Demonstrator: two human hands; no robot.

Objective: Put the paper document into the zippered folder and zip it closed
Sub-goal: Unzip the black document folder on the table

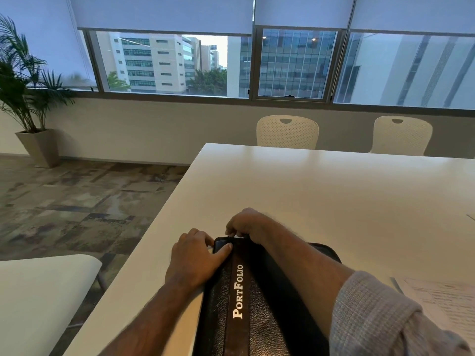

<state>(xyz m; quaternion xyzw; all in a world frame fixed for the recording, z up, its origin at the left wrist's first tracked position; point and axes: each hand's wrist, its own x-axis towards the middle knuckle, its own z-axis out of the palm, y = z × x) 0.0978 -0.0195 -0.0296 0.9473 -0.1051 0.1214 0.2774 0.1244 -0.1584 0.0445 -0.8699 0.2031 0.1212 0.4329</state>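
A black leather zippered folder (246, 304) with "PortFolio" in white letters lies on the white table (334, 196), near its front edge. My left hand (195, 258) presses flat on the folder's far left corner, thumb on the cover. My right hand (244, 223) reaches over the folder's far edge with its fingertips pinched together there, seemingly on the zipper pull, which is too small to make out. A printed paper document (444, 301) lies on the table to the right of the folder, partly behind my right sleeve.
Two white perforated chairs (288, 132) stand at the table's far side. A white seat (38, 291) is at the lower left, beside the table's left edge. A potted palm (28, 98) stands by the window wall.
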